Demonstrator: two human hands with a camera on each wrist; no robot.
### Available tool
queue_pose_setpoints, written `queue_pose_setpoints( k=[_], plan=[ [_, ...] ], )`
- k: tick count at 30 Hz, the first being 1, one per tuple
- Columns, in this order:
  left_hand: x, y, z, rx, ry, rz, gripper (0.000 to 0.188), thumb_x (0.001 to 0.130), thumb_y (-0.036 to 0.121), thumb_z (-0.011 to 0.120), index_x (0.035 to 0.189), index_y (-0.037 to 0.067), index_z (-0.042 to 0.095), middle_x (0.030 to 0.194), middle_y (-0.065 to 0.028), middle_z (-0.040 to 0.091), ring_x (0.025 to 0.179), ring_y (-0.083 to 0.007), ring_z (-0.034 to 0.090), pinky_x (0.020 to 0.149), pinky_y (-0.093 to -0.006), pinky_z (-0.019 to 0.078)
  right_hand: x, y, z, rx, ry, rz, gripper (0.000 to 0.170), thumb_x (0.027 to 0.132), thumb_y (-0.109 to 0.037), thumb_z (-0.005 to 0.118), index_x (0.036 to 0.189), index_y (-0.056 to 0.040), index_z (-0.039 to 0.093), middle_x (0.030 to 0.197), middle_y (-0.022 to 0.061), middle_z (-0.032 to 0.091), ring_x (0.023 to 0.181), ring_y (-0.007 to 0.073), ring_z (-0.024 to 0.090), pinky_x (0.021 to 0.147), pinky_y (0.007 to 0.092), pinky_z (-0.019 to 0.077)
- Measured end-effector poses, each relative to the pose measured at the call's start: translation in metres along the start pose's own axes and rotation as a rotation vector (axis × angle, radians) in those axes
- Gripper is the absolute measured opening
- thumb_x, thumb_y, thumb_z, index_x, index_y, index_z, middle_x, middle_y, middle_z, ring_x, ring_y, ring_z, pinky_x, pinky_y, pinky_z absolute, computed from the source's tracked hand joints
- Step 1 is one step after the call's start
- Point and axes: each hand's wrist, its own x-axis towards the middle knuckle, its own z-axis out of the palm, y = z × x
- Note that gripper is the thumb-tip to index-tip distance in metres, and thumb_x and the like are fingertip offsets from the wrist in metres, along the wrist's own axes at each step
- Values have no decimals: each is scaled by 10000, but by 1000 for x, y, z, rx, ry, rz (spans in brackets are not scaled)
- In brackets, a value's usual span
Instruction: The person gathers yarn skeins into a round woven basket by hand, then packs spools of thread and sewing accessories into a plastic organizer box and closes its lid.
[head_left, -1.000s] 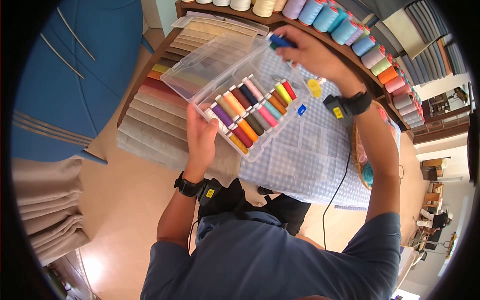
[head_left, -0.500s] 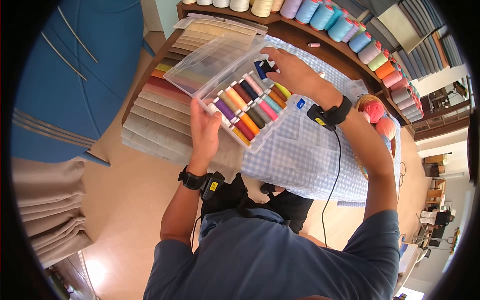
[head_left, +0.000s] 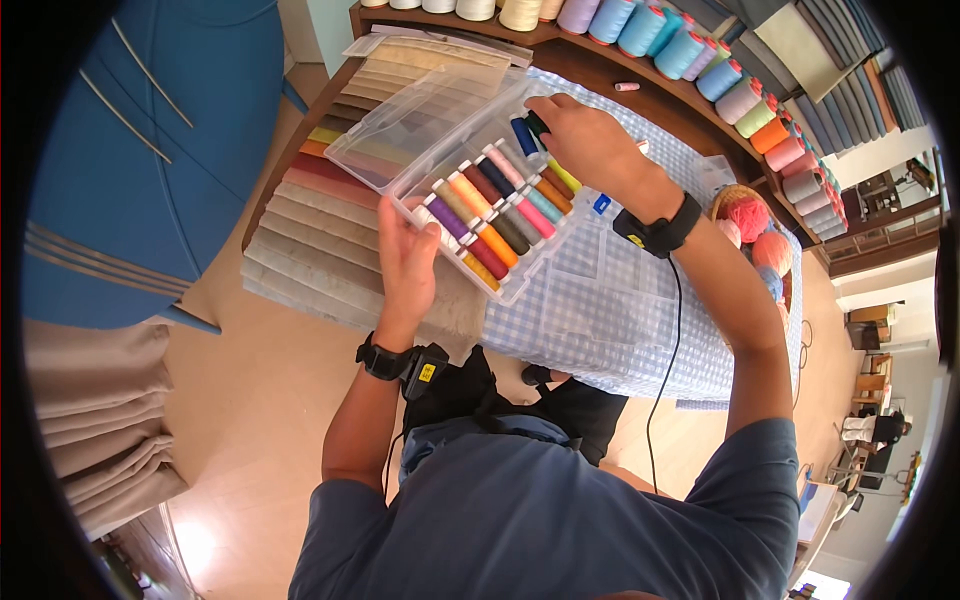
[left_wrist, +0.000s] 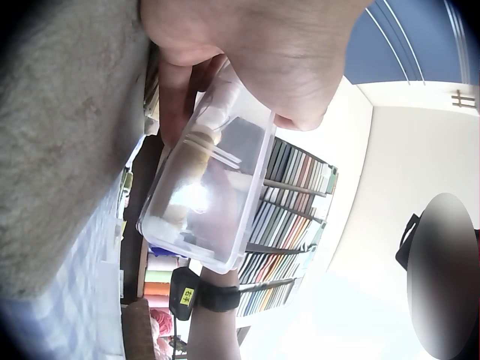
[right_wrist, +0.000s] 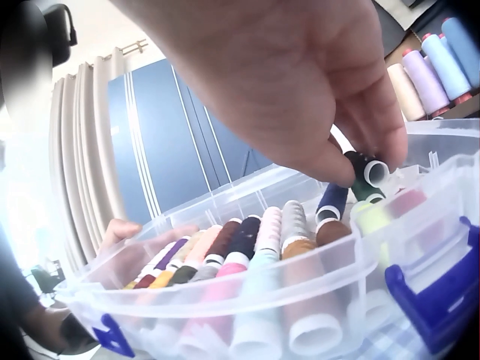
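Note:
A clear plastic box [head_left: 512, 297] with its lid open holds rows of coloured thread spools. My left hand [head_left: 405, 262] grips its left end, thumb over the rim; the left wrist view shows this hand [left_wrist: 262, 45] close above the translucent wall. At the box's far end, my right hand [head_left: 598, 145] pinches a dark spool [right_wrist: 361, 163], seen end-on in the right wrist view between thumb and fingers. A dark green spool [right_wrist: 366, 187] lies just below it. The blue spool [head_left: 523, 136] lies in the box beside the right fingertips.
Fabric samples [head_left: 320, 235] lie left of and under the box. A checked cloth [head_left: 620, 345] covers the table, with a yarn basket [head_left: 738, 196] at right. One small pink spool [head_left: 627, 87] lies near the shelf of large cones [head_left: 680, 56].
My right hand has come down from beyond the box's far end to inside it. The blue spool, earlier in my right fingers, now lies in the box. My left hand keeps its grip.

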Motion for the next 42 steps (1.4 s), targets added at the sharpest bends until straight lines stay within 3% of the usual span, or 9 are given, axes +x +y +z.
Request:
queue_pose_setpoints(
  k=[8, 10, 17, 19, 22, 27, 33, 36, 42],
  plan=[
    [1, -2, -2, 47, -27, -2, 552, 916, 107, 472, 1429, 15, 289, 1310, -131, 466, 1216, -206, 506, 1012, -342, 445, 1, 8, 3, -160, 84, -110, 211, 816, -22, 557, 1022, -32, 604, 905, 122, 608, 849, 285, 658, 718, 365, 569],
    [1, 1, 3, -17, 11, -2, 376, 899, 34, 508, 1251, 14, 376, 1119, -80, 525, 1028, -114, 510, 891, -268, 433, 2, 8, 3, -178, 61, -106, 213, 814, -24, 560, 1021, -35, 608, 901, 114, 606, 855, 276, 655, 722, 359, 570],
    [0, 1, 2, -27, 19, -5, 368, 901, 36, 505, 1246, 10, 377, 1119, -83, 526, 1026, -115, 511, 894, -269, 434, 3, 12, 10, -190, 67, -109, 266, 817, -19, 563, 1072, -54, 632, 918, 105, 617, 856, 290, 648, 728, 380, 550],
    [0, 0, -2, 60, -31, -19, 568, 914, 122, 483, 1436, 20, 284, 1298, -127, 451, 1211, -202, 498, 1004, -329, 441, 6, 15, 8, -208, 58, -104, 246, 820, -36, 585, 1059, -59, 640, 918, 102, 627, 838, 284, 652, 717, 378, 548],
    [-2, -2, -1, 49, -3, 5, 576, 912, 122, 488, 1440, 19, 280, 1296, -128, 452, 1209, -211, 500, 1009, -336, 438, 18, 45, -8, 186, 251, 26, 203, 848, -140, 633, 1040, -75, 645, 971, 139, 676, 857, 341, 652, 752, 428, 524],
    [0, -2, 0, 33, 22, -18, 491, 897, 80, 493, 1355, 7, 332, 1236, -115, 477, 1137, -174, 498, 976, -312, 423, 19, 134, 8, 145, -45, 223, 244, 857, -192, 630, 1048, -40, 631, 951, 145, 689, 875, 319, 659, 780, 402, 519],
    [-2, -1, -2, 77, 43, -11, 435, 881, 52, 494, 1294, -8, 371, 1200, -102, 498, 1102, -149, 486, 984, -309, 385, 12, 134, 56, 397, -279, 335, 284, 836, -156, 623, 1107, -69, 615, 982, 180, 679, 914, 353, 644, 821, 417, 507],
    [-1, 0, -1, 92, 46, -13, 469, 878, 66, 506, 1316, -13, 357, 1218, -105, 490, 1122, -158, 479, 999, -314, 375, 17, 130, 63, 210, -284, 89, 335, 813, -83, 590, 1148, -79, 602, 1019, 178, 681, 949, 374, 636, 836, 438, 509],
    [0, 0, -3, 188, 37, 8, 550, 879, 177, 581, 1342, -7, 347, 1225, -103, 477, 1139, -169, 465, 1008, -330, 364, 24, 199, 66, -196, -154, 137, 275, 880, -61, 506, 1139, -44, 599, 1102, 171, 650, 1014, 337, 643, 857, 424, 531]
  ],
)
